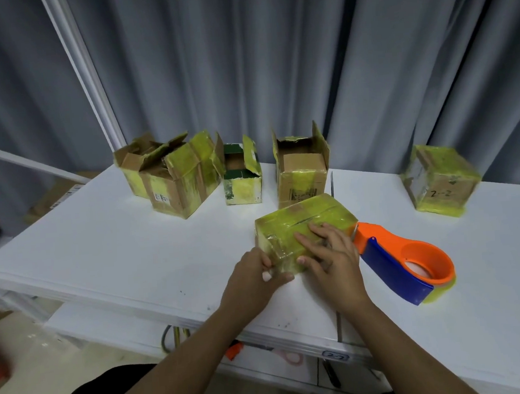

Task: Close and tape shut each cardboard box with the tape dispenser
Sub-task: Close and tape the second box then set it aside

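Observation:
A closed cardboard box (pixel 312 216) covered in yellow tape lies in front of me on the white table (pixel 133 255). My right hand (pixel 327 253) rests flat on its top and near corner, fingers spread. My left hand (pixel 255 274) pinches the box's near end at its lower edge. The orange and blue tape dispenser (pixel 401 262) lies on the table just right of the box, touching neither hand. Along the back stand open boxes: a large one (pixel 174 184), a green-edged small one (pixel 242 176) and a tall one (pixel 300 169). A taped closed box (pixel 439 181) sits at the far right.
Grey curtains (pixel 273 57) hang close behind the table. Another open box (pixel 133 165) stands behind the large one at the back left. Below the table's front edge I see a lower shelf (pixel 279 361) with pink scissors and an orange item.

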